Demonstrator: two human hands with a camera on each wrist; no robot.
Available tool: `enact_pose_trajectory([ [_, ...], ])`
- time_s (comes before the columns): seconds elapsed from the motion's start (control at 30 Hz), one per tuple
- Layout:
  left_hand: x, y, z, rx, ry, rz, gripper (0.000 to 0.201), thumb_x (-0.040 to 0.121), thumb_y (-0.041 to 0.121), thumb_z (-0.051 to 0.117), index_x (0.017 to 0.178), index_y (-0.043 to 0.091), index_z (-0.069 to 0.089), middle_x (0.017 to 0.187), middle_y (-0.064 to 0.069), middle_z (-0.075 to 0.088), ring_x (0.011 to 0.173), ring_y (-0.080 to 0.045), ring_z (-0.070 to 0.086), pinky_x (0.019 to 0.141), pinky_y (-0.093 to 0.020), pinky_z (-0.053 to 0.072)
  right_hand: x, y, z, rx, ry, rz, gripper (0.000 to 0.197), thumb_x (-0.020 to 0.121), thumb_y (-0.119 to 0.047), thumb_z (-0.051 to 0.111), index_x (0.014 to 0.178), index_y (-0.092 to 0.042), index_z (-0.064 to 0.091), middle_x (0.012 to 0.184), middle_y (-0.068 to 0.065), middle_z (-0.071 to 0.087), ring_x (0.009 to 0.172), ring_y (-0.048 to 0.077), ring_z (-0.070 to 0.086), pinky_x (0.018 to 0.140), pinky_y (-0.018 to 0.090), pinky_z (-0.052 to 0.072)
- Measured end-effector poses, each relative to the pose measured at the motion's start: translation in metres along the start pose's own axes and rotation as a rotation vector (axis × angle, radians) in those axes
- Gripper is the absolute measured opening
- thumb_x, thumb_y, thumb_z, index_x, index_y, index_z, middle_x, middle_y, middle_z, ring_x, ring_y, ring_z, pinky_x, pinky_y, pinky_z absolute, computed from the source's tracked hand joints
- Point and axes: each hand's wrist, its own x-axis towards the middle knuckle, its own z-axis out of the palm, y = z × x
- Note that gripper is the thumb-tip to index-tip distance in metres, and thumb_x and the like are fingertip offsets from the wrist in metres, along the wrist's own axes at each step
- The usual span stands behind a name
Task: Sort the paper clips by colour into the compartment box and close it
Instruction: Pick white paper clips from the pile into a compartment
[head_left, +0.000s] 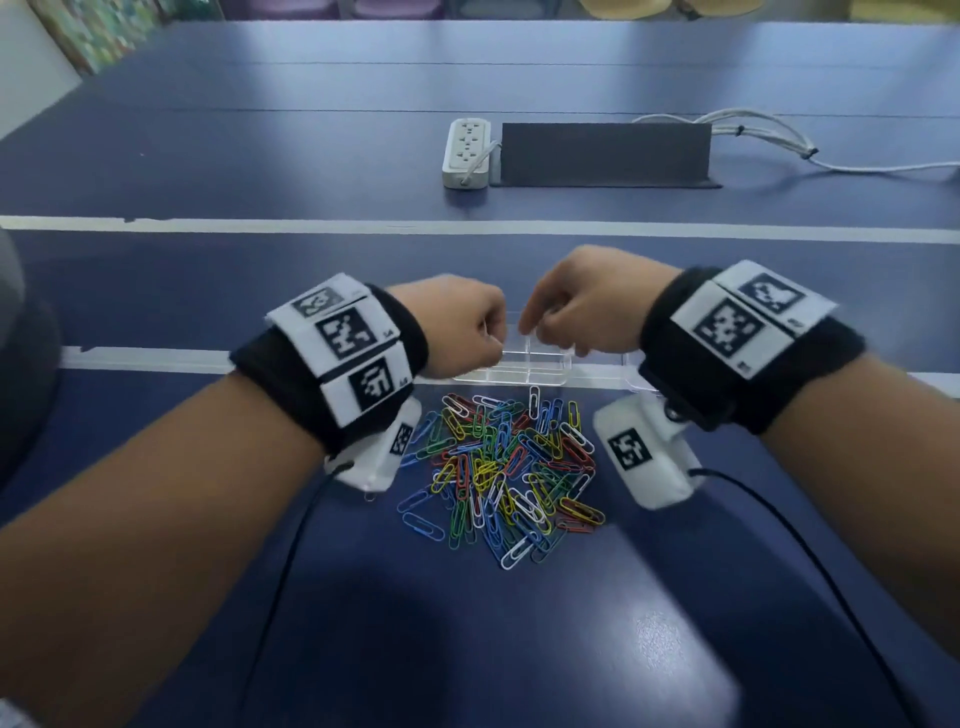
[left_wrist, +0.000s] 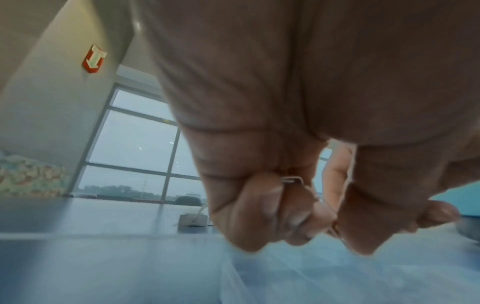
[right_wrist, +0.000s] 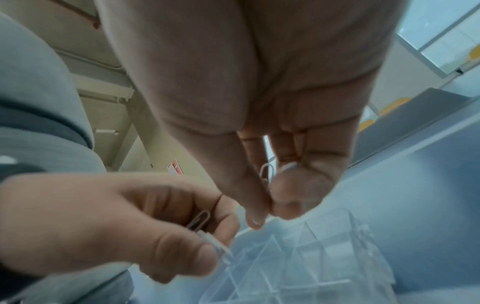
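A heap of coloured paper clips (head_left: 506, 470) lies on the blue table in front of me. Just beyond it stands the clear compartment box (head_left: 535, 364), its lid open and its dividers showing (right_wrist: 298, 265). Both hands hover over the box. My left hand (head_left: 467, 327) is curled and holds white paper clips (left_wrist: 293, 181) between thumb and fingers; they show in the right wrist view too (right_wrist: 198, 221). My right hand (head_left: 571, 317) pinches a white paper clip (right_wrist: 267, 170) between thumb and fingers above the compartments.
A white power strip (head_left: 467, 153) and a dark grey folded stand (head_left: 602, 153) sit further back on the table, with white cables (head_left: 769, 140) trailing right. Black wrist-camera cords (head_left: 810, 561) run across the near table.
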Motion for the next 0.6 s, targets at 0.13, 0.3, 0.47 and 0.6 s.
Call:
enact_pose_trajectory([
  [0.13,0.024,-0.001,-0.004,0.025,0.086,-0.053,0.018,0.088,0.019,0.049,0.101,0.018,0.062,0.101,-0.002,0.063,0.102,-0.023,0.056,0.08,-0.025,0.038,0.018,-0.011,0.001,-0.001,0.061,0.087,0.025,0.081,-0.006,0.056,0.095,-0.016,0.075,0.068,0.001,0.069,0.074,0.019,0.067,0.082,0.032,0.057],
  [0.3,0.042,0.0,-0.004,-0.01,0.067,-0.103,0.03,0.086,0.021,0.059,0.115,0.014,0.061,0.115,-0.006,0.065,0.108,-0.025,0.057,0.078,-0.026,0.037,0.027,-0.013,0.001,-0.004,0.076,0.137,0.028,0.078,-0.007,0.065,0.104,-0.013,0.071,0.09,0.007,0.074,0.086,0.02,0.07,0.078,0.03,0.058],
  [0.47,0.044,-0.003,-0.006,-0.214,0.067,-0.138,0.052,0.086,0.015,0.059,0.135,0.015,0.042,0.12,-0.004,0.062,0.108,-0.024,0.058,0.091,-0.032,0.045,0.03,-0.008,-0.005,0.135,0.117,0.163,0.037,0.077,-0.01,0.069,0.113,-0.019,0.063,0.068,-0.001,0.063,0.068,0.015,0.066,0.07,0.025,0.056],
  [0.6,0.045,-0.003,-0.004,-0.257,0.078,-0.149,0.056,0.086,0.014,0.057,0.138,0.017,0.037,0.123,-0.005,0.061,0.111,-0.025,0.057,0.096,-0.037,0.047,0.029,-0.009,-0.007,0.196,0.118,0.17,0.044,0.077,-0.009,0.069,0.118,-0.019,0.061,0.079,0.001,0.065,0.087,0.02,0.067,0.082,0.03,0.055],
])
